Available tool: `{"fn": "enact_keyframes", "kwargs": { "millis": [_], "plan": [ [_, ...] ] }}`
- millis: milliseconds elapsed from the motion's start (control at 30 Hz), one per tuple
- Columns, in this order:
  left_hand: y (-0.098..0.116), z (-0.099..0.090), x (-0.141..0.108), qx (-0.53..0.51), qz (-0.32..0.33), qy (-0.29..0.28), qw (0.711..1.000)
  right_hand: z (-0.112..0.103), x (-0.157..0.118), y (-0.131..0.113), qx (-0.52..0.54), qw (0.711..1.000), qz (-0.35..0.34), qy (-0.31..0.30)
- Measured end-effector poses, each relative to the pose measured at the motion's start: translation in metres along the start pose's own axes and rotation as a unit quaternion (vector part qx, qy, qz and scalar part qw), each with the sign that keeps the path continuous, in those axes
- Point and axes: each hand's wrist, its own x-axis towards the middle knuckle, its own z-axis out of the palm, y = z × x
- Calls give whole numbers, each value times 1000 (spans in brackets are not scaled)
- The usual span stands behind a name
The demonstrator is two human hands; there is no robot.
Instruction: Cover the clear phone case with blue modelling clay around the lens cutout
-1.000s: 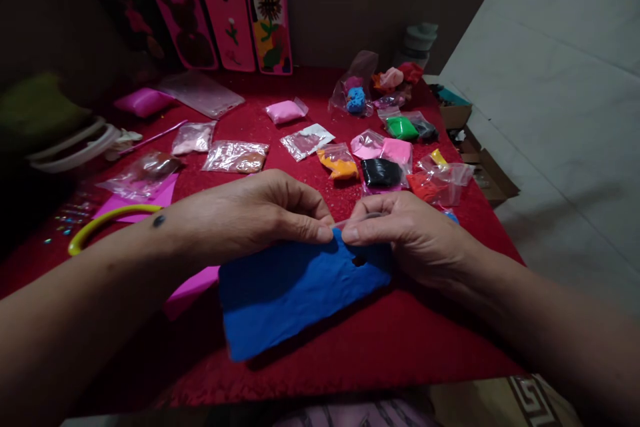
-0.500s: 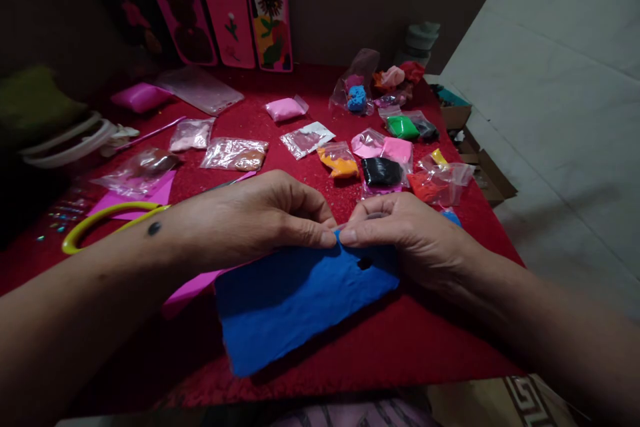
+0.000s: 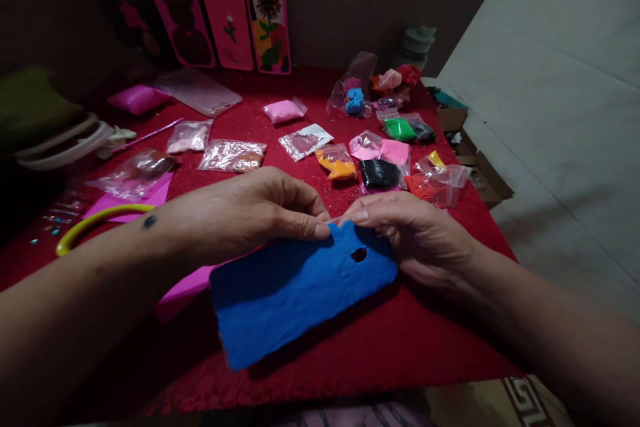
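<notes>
A phone case (image 3: 295, 293) covered in blue clay is held tilted above the red cloth, with a small dark hole near its right end. My left hand (image 3: 270, 210) pinches its far edge, thumb on the blue surface and fingers behind. Close beside it, my right hand (image 3: 415, 230) grips the same edge near the right corner, thumb and forefinger together. The fingertips of both hands are partly hidden behind the case. Under my left wrist lie yellow-handled scissors (image 3: 75, 233), and a pink sheet (image 3: 187, 287) shows beneath the forearm.
Several small bags of coloured clay, among them black (image 3: 380, 174), orange (image 3: 337, 165) and green (image 3: 400, 129), lie across the red cloth (image 3: 300, 380). Decorated phone cases (image 3: 225, 13) lean on the back wall. Cardboard boxes (image 3: 483, 177) stand beyond the right edge.
My right thumb has shifted slightly up and right along the case's far edge, away from the left thumb. The edge between them now looks notched. Both hands still hold the case.
</notes>
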Motion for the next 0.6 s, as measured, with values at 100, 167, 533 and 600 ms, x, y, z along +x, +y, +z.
{"fn": "enact_keyframes", "kwargs": {
  "millis": [100, 167, 533, 600],
  "plan": [
    [2, 2, 0, -9, -3, 4, 1000, -3, 0, 3, -60, 998, -8, 4],
    [2, 2, 0, -4, -3, 4, 1000, -4, 0, 5, -94, 995, -8, 12],
    [0, 0, -2, 22, -17, -12, 1000, -2, 0, 5, -124, 992, -27, 12],
    [0, 0, -2, 21, -17, -23, 999, -3, 0, 5, -85, 996, -26, -3]
  ]
}}
